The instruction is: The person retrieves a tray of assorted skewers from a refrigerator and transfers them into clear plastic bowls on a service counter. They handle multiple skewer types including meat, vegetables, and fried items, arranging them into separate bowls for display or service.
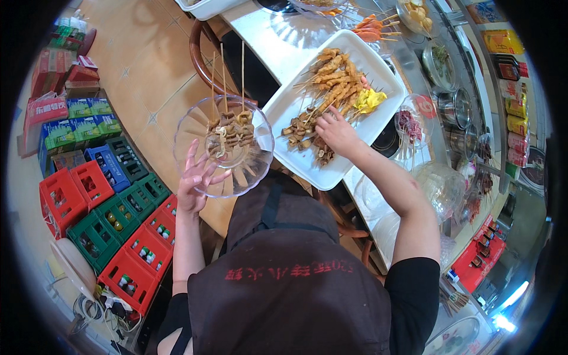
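Note:
My left hand (199,177) holds up a clear scalloped plastic bowl (253,175) from below, its fingers seen through the bowl. Several brown meat skewers (230,133) lie inside, their bare sticks sticking out past the rim. My right hand (339,133) reaches into a white rectangular tray (377,126), fingers at the heap of food; whether it grips a skewer cannot be told. Golden battered skewers (333,75) fill the tray's far part, with a yellow crumpled item (369,101) beside them. Darker brown skewers (299,128) lie nearer me, beside and under my right hand.
Orange skewers (370,29) are beyond the tray on the white table (253,31). A bowl of red meat skewers (409,124) and metal pots (455,106) stand to the right. A wooden chair (195,49) is by the table. Red crates (128,284) and green crates (95,242) line the left.

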`<state>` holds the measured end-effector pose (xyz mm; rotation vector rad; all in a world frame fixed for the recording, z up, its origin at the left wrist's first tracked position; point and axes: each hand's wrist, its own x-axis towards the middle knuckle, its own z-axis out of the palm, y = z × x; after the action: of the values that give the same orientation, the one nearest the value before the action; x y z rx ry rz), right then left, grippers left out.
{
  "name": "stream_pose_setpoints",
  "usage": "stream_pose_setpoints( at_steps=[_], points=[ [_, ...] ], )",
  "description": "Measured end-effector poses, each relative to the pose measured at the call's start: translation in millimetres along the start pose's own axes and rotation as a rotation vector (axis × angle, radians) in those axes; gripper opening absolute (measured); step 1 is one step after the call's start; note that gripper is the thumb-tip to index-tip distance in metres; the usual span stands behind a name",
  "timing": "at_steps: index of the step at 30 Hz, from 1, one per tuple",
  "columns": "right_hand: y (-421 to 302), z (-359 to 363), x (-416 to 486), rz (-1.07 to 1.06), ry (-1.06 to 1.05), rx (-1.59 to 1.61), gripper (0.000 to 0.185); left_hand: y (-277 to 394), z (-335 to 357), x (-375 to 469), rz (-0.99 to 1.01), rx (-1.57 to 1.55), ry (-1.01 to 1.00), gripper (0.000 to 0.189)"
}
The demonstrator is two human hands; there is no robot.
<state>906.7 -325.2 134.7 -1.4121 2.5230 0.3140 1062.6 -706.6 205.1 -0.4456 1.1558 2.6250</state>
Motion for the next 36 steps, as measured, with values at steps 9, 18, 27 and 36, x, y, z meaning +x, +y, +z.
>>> stream_pose_setpoints(
  at_steps=[9,18,27,36],
  points=[
    [20.0,-35.2,-18.5,-0.001,0.116,0.34,0.045,-5.0,-4.5,3.3,0.0,0.027,-0.021,0.107],
    [-31.9,-215.6,-6.2,-0.111,0.44,0.415,0.029,-11.8,19.6,16.3,-0.113,0.076,-0.093,0.104],
    [24.5,-178.1,13.3,0.468,0.987,1.167,0.018,-12.7,10.1,1.4,-0.135,-0.008,-0.031,0.11],
    [-4.6,-14.1,44.5,0.048,0.223,0.301,0.043,9.2,-20.0,-9.1,0.001,-0.05,0.061,0.107]
  ],
)
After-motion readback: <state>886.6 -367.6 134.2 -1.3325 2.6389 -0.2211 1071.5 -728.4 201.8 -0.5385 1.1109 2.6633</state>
